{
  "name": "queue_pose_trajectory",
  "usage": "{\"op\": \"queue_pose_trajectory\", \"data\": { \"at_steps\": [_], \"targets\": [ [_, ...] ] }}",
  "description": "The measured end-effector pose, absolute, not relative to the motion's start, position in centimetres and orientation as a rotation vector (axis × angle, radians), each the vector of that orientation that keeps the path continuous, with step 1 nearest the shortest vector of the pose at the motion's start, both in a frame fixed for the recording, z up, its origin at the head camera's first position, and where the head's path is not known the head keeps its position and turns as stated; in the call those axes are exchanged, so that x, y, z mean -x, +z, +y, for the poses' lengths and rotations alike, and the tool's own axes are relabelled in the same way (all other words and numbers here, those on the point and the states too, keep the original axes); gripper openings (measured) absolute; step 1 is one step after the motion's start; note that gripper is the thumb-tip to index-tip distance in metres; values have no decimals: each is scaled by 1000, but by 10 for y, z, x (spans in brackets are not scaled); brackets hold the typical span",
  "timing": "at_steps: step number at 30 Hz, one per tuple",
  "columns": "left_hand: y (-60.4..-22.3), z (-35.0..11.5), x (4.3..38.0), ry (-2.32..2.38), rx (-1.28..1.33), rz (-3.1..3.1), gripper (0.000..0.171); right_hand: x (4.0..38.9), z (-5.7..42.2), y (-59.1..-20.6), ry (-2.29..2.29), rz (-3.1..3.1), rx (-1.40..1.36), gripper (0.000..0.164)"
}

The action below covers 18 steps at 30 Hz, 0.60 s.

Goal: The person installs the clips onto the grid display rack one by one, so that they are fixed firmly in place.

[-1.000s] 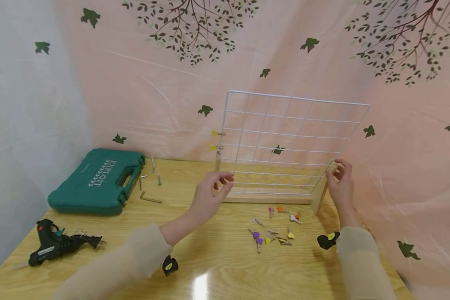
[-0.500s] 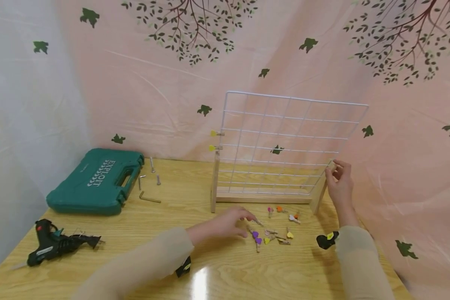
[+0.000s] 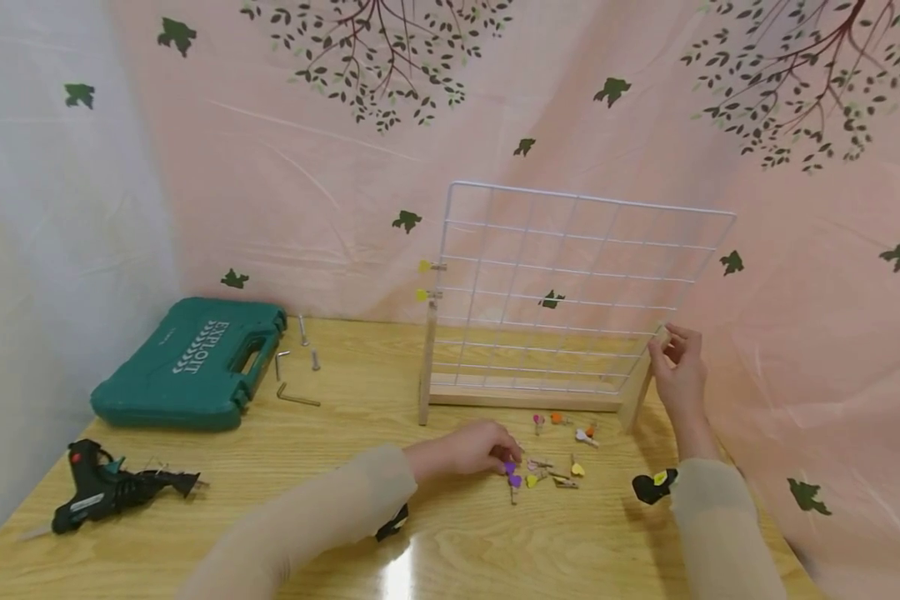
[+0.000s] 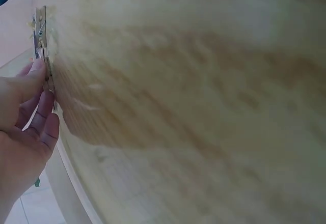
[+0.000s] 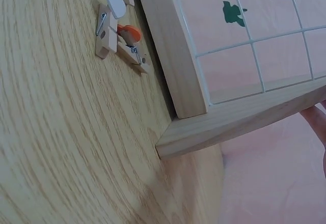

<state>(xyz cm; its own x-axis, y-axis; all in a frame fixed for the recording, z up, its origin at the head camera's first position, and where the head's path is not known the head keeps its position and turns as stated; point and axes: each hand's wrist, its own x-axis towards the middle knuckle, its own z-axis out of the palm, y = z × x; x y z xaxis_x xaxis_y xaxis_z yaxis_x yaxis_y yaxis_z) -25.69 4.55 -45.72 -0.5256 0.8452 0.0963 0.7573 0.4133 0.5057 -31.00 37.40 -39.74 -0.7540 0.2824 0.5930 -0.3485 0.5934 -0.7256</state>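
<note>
Left hand [image 3: 471, 447] pinching a clothespin [image 4: 49, 83], purple heart clips [image 3: 514, 481] just beside, right hand [image 3: 680, 375] gripping wooden post [image 3: 637, 396]

Craft or assembly corner; building type cannot be told. Evidence: pale-pink cloth backdrop [image 3: 330, 217] printed with dark-green leafy branches [image 3: 393, 62], light wood-grain worktop [image 3: 540, 550], green plastic tool case [image 3: 183, 367] at far left, black pistol-shaped hand tool [image 3: 99, 502] at near left.

The head camera is looking forward and down across the bench [image 3: 570, 550]; the left-wrist camera is sitting low, sideways, beside the left hand [image 3: 468, 450]; the right-wrist camera is closely facing the rack [image 5: 224, 119] and clothespins [image 5: 105, 40], both of which the head view is sharing.
</note>
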Motion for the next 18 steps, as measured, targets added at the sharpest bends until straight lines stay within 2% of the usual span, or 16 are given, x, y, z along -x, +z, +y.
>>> {"op": "queue_pose_trajectory", "data": {
  "at_steps": [9,18],
  "targets": [
    [-455,42,255,739,-1412,2507,27,308,377,-395,1260,-2165,-36,49],
    [-446,26,255,1022,-1227,2484,15,298,369,-384,1365,-2182,-78,51]
  ]
}}
